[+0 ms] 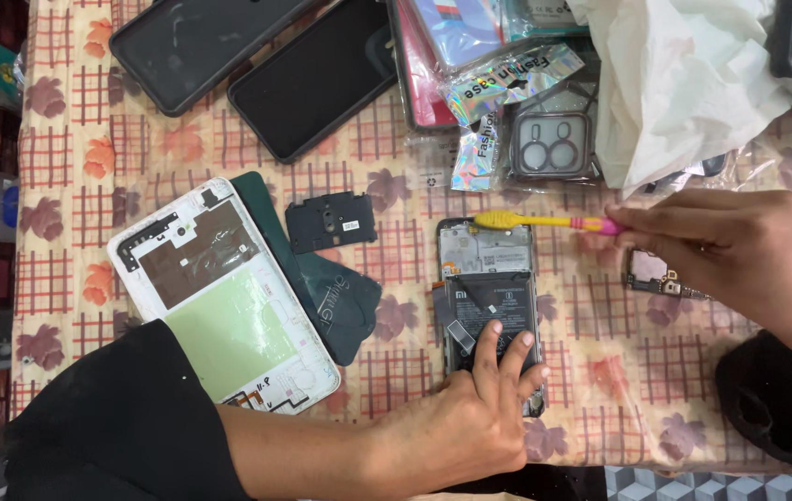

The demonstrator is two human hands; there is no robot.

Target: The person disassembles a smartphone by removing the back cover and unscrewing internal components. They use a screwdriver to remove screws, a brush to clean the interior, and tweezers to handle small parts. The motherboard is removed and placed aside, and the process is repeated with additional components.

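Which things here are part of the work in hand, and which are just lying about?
In use:
- opened phone, pinned by the left hand
- yellow toothbrush, held by the right hand with its bristles over the phone's top edge

Lying about:
- white phone frame
- small black cover
- two dark phones
- packaged phone cases
- small circuit board
- white plastic bag

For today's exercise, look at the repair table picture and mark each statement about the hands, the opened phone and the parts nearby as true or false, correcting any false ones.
1. The right hand holds a yellow toothbrush. True.
2. The left hand rests its fingers on the opened phone. True.
3. The brush head is over the white back frame. False: it is at the opened phone's top edge.
4. The small black cover plate lies on the left hand. False: it lies on the tablecloth, apart from both hands.
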